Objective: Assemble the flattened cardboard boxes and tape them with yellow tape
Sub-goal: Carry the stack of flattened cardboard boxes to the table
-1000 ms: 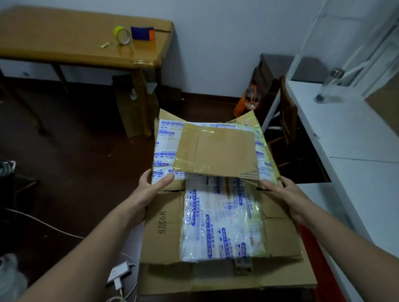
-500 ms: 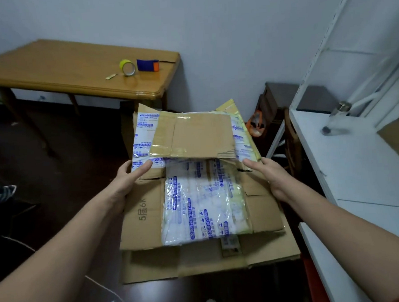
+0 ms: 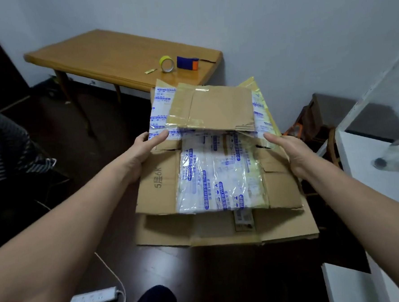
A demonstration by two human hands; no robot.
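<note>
**Flat boxes carried nearer the tape**

My left hand (image 3: 144,149) and right hand (image 3: 289,152) each pinch a side edge of the flat boxes (image 3: 159,190) — thumb on top, fingers hidden beneath. The surface (image 3: 108,56) with the yellow tape (image 3: 167,63) is closer now — I judge unfolding comes next.

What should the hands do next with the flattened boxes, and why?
Probably lay the flattened boxes on the wooden table. The left hand and the right hand hold the stack in the air, not yet opened, and the yellow tape lies on that table.
</note>
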